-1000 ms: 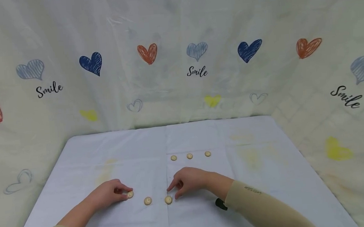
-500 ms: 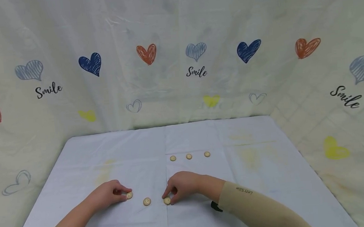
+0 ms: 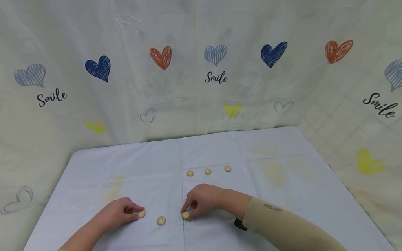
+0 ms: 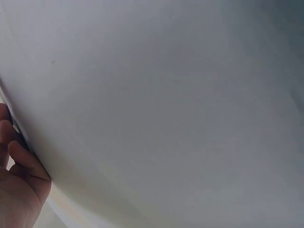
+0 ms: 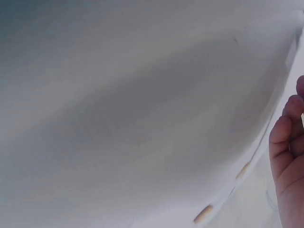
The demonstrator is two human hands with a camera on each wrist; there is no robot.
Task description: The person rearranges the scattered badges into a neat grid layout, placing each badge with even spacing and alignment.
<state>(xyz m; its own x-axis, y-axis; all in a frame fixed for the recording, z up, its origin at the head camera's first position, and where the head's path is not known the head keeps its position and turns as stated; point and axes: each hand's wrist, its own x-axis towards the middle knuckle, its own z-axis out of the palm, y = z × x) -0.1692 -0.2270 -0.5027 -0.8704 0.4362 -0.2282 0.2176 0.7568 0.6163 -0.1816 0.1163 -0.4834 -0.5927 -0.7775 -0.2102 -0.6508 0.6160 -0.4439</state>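
Note:
In the head view my left hand pinches a small round wooden disc between thumb and forefinger at the left of the front row. My right hand has thumb and forefinger on either side of another disc, right of the table's middle fold. Between the two hands lies a third disc, touched by neither. The discs carry a ring and small dark marks too fine to read. In the left wrist view only curled fingers show; the right wrist view shows fingers with their disc hidden.
Farther back, three similar discs, left, middle and right, lie in a row. A white cloth with faint yellow stains covers the table. Behind it hangs a curtain printed with hearts.
My right hand came down onto the right disc of the front row, took it between thumb and forefinger, and has shifted it slightly away from me. The left hand stays on its disc.

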